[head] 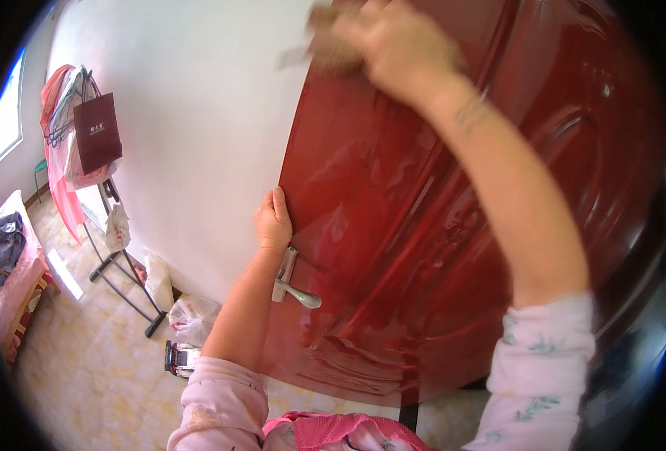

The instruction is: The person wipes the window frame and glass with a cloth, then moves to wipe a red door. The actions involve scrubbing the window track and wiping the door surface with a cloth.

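Note:
A glossy red-brown door (344, 186) with moulded panels stands before me, its free edge towards the white wall. My left hand (273, 221) grips that edge, thumb on the near side, just above the metal lever handle (302, 296). High on the door, my right hand (400, 45) presses a brownish cloth (336, 53) against the surface near the edge. Both the cloth and this hand are blurred, and the cloth's upper part runs to the picture's rim.
On the left, a black garment rack (125, 270) carries clothes and a dark red paper bag (97, 132). Below it on the tiled floor (96, 361) are a plastic bag (193, 317) and a white toy vehicle (182, 359). A bed (14, 282) stands at the far left.

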`<action>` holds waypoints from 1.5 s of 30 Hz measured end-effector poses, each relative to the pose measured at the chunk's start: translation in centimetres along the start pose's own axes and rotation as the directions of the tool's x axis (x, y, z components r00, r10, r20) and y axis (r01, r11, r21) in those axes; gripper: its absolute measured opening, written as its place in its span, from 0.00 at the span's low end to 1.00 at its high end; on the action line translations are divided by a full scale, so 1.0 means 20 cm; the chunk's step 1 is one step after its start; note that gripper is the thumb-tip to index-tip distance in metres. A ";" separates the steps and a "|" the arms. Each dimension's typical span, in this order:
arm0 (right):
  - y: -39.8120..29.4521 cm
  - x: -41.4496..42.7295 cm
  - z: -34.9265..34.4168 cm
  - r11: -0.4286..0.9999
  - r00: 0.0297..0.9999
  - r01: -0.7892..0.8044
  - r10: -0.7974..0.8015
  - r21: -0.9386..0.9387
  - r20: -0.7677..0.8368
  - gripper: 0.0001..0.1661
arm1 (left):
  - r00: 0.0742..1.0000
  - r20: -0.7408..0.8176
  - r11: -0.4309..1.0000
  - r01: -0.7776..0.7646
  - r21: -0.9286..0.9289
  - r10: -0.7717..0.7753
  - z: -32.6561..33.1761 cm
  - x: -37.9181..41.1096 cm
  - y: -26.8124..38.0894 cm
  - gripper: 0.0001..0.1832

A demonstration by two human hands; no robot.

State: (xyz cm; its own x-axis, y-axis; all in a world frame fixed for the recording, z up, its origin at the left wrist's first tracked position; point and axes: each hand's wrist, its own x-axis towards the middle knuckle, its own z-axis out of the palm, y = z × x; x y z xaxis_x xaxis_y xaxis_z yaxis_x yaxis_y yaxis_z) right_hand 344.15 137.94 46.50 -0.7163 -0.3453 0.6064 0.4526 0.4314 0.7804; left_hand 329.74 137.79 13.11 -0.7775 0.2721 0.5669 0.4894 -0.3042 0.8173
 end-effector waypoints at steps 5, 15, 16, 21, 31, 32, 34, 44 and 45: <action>0.20 0.15 -0.30 0.891 0.911 -0.406 0.411 -0.204 -0.017 0.25 | 0.999 0.033 0.999 0.002 0.036 -0.003 0.01 -0.01 -0.05 0.36; -0.66 -0.72 0.12 0.930 0.955 0.271 -0.291 0.250 0.048 0.15 | 0.992 0.084 0.971 0.112 -0.210 -0.096 0.01 0.02 -0.05 0.41; -0.66 -0.84 0.11 0.897 0.932 0.328 -0.359 0.296 0.056 0.15 | 0.997 0.040 0.986 0.070 -0.154 -0.064 0.02 -0.01 0.00 0.41; -0.23 -0.72 -0.09 0.930 0.971 0.219 -0.237 0.295 0.024 0.18 | 0.998 0.023 0.996 0.067 -0.065 -0.066 0.04 0.05 -0.10 0.40; 0.42 -0.46 -0.23 0.848 0.889 -0.432 0.458 -0.307 0.013 0.34 | 0.998 0.007 0.992 0.068 -0.108 -0.068 0.07 0.03 -0.04 0.41; 0.36 -0.53 -0.19 0.897 0.940 -0.315 0.339 -0.311 0.026 0.34 | 0.997 0.011 0.994 0.071 -0.085 -0.070 0.06 0.02 -0.05 0.41; 0.12 -0.66 -0.14 0.950 0.959 -0.188 0.233 -0.250 0.164 0.42 | 0.998 -0.008 0.994 0.062 -0.089 -0.063 0.05 0.03 -0.06 0.40; -0.32 -1.32 -0.19 0.937 0.909 0.237 -0.308 0.258 0.282 0.21 | 0.999 -0.018 0.981 0.034 -0.191 -0.038 0.12 0.04 -0.10 0.40; -0.26 -1.26 -0.21 0.937 0.915 0.208 -0.288 0.281 0.283 0.19 | 0.999 -0.026 0.983 0.031 -0.182 -0.036 0.11 0.06 -0.10 0.40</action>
State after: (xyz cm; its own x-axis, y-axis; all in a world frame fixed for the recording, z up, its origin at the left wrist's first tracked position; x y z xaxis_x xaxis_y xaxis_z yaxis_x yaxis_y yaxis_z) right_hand 362.12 140.98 27.75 -0.9361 -0.2039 0.2866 0.1260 0.5663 0.8145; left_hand 328.79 140.74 12.34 -0.8048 0.2594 0.5339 0.3850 -0.4566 0.8021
